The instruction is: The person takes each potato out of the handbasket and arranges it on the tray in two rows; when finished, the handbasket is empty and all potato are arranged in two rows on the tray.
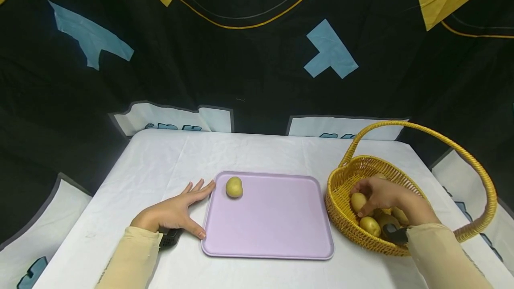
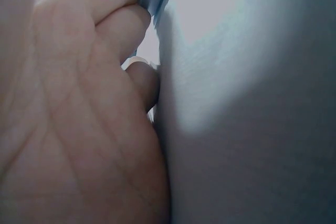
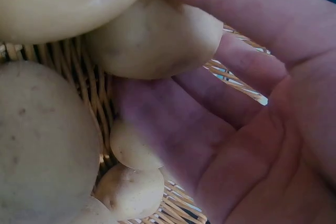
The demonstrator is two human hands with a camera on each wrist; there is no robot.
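Observation:
A lilac tray (image 1: 269,217) lies on the white table with one potato (image 1: 234,187) near its back left corner. My left hand (image 1: 176,211) touches the tray's left edge, fingers spread and thumb apart; the left wrist view shows its palm (image 2: 79,103) beside the table surface. At the right stands a yellow wicker basket (image 1: 341,217) with several potatoes. Inside it my right hand (image 1: 381,195) holds a potato (image 1: 358,201) between thumb and fingers. In the right wrist view the curled fingers (image 3: 205,93) are around a potato (image 3: 157,40), with other potatoes nearby.
The basket's tall handle (image 1: 478,168) arches over the right forearm. Another potato (image 1: 370,225) lies near the basket's front wall. Behind the table hangs a black cloth (image 1: 261,79) with blue and yellow shapes. White table surface (image 1: 160,164) surrounds the tray.

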